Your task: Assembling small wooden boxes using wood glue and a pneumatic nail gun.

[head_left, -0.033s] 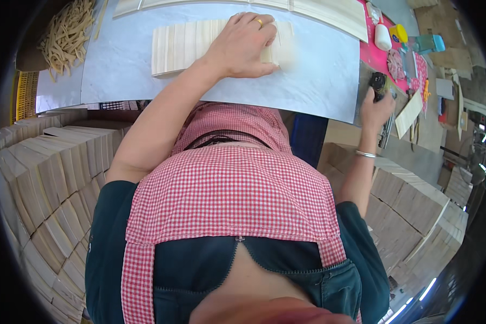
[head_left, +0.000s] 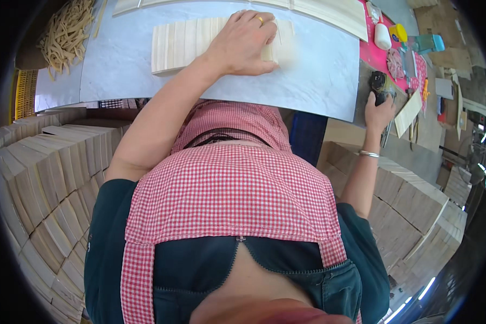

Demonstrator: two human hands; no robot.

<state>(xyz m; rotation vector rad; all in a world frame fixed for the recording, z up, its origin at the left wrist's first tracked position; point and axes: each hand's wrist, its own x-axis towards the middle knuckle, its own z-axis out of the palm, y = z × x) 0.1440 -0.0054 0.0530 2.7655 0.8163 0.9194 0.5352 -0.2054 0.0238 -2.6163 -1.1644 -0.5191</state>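
A row of pale wooden slats (head_left: 186, 46), set side by side, lies on the grey-white tabletop (head_left: 129, 86). My left hand (head_left: 245, 46) reaches over the right part of the row, thumb at the near edge and fingers at the far edge, gripping it. A gold ring is on one finger. Right of the tabletop, my right hand (head_left: 380, 112) is closed around the grip of a black hand-held tool (head_left: 378, 81), whose exact kind I cannot make out. The hand covers part of it.
Long pale boards (head_left: 329, 16) lie along the table's far side. Tan strips (head_left: 65, 38) are heaped at far left. A white bottle (head_left: 382, 36), yellow tub (head_left: 398, 33) and teal-lidded container (head_left: 426, 43) stand at far right. Stacked wood blocks (head_left: 54, 162) flank me.
My right hand and the black tool have shifted slightly. The tool now shows a black part at the hand as well as its far end. My left hand stays on the slats.
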